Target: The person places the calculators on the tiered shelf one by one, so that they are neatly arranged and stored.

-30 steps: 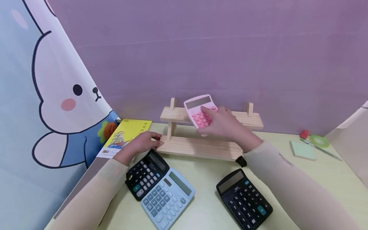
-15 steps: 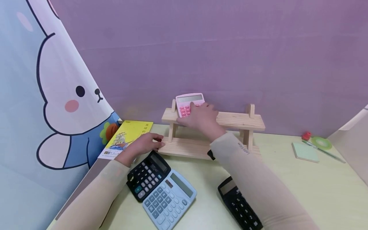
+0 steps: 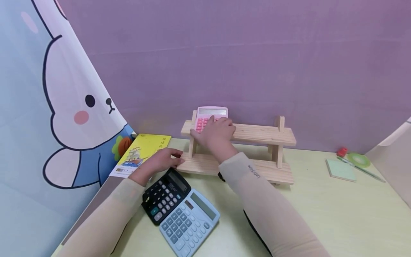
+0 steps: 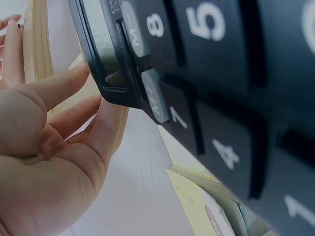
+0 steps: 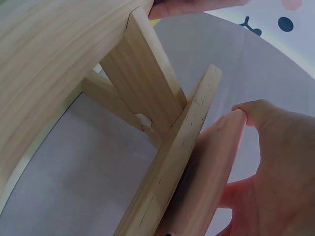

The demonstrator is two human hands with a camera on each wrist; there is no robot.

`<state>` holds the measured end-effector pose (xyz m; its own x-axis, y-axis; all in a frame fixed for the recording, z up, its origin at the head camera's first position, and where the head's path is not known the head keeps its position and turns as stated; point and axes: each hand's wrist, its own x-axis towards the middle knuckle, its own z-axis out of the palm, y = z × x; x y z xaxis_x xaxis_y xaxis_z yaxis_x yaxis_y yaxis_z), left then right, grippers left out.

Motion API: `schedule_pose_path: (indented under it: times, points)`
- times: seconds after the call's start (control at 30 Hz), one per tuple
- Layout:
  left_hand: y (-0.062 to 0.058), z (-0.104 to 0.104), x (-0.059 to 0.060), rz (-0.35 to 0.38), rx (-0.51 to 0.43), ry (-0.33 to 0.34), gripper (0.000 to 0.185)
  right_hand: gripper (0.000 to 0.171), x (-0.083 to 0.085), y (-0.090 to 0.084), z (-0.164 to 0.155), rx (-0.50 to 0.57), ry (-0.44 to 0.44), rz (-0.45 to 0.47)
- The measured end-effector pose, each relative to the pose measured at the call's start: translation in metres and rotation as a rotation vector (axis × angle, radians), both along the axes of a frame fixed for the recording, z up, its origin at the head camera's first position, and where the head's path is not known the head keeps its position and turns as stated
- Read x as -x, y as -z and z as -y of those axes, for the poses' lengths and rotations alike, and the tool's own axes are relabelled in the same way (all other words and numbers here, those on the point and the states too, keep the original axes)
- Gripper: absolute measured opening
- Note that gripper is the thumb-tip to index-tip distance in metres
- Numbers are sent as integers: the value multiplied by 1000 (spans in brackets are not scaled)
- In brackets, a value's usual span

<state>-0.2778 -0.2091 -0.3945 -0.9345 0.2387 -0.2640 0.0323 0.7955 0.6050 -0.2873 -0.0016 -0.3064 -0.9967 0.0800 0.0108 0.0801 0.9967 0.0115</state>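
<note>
On the left end of a two-tier wooden shelf's (image 3: 260,132) upper board sits a pink calculator (image 3: 212,111), leaning back. My right hand (image 3: 218,137) holds it, thumb on the left edge and fingers on the right. The right wrist view shows the pink calculator (image 5: 214,167) against the upper board (image 5: 172,147), with my right hand (image 5: 285,157) gripping its sides. My left hand (image 3: 160,159) pinches the left end of the lower board (image 3: 202,163). In the left wrist view, a black calculator (image 4: 211,113) partly covers my left hand's (image 4: 59,147) fingertips.
A light blue calculator (image 3: 189,223) overlaps a black calculator (image 3: 163,200) in front. Another dark calculator (image 3: 255,232) is mostly hidden under my right sleeve. Yellow booklet (image 3: 144,150) at left. Green notepad (image 3: 341,170), pen (image 3: 366,170), tape roll (image 3: 359,160) and red item (image 3: 341,152) at right.
My right hand has carried the pink calculator left and set it against the shelf's upper left end, turning it straighter. My left hand has stayed at the lower board.
</note>
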Motion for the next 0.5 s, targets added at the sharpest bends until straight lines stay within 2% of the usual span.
schedule_pose_path:
  times: [0.2,0.4,0.5]
  points:
    - [-1,2,-2,-4,11,9,55,118,-3,4,9,-69,3,-14]
    - [-3,3,-4,-17,24,25,54,119,-4,6,11,-174,-29,-23]
    - [-3,4,-5,-20,24,34,54,117,-5,7,9,-171,-35,-26]
